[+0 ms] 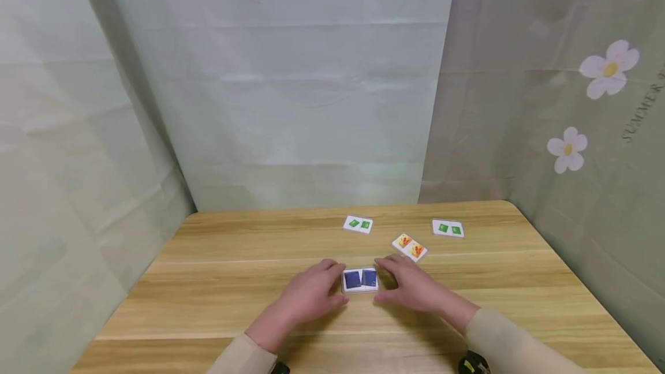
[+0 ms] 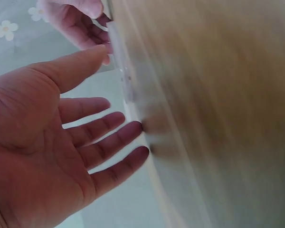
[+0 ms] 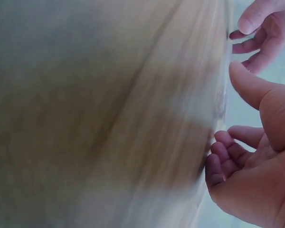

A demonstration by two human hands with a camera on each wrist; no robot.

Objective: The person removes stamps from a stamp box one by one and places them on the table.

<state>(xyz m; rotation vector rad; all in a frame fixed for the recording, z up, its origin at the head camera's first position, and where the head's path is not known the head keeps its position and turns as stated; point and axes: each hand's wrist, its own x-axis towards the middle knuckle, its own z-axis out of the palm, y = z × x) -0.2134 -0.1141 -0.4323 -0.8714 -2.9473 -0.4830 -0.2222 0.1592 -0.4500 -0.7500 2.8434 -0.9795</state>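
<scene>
Near the front middle of the table (image 1: 218,281), a small stack (image 1: 360,280) of blue-faced cards is lying flat between the two hands. The left hand (image 1: 312,293) is flanking its left edge and the right hand (image 1: 413,287) its right edge, fingers relaxed and apart — neither is clamping the stack, and whether the fingertips are actually touching the cards I cannot tell. The left wrist view is showing straight, spread fingers (image 2: 109,142) beside a pale card edge; the right wrist view is too blurred to add much. Judging from this, the top blue card is sitting slightly askew, so a squeeze from uneven sides could be fanning the stack out or flipping a card. A sweep of the right hand could also be knocking the orange card (image 1: 410,247) just beyond it. The two green cards (image 1: 358,224) (image 1: 448,228) are lying farther back — well apart, less at risk.
</scene>
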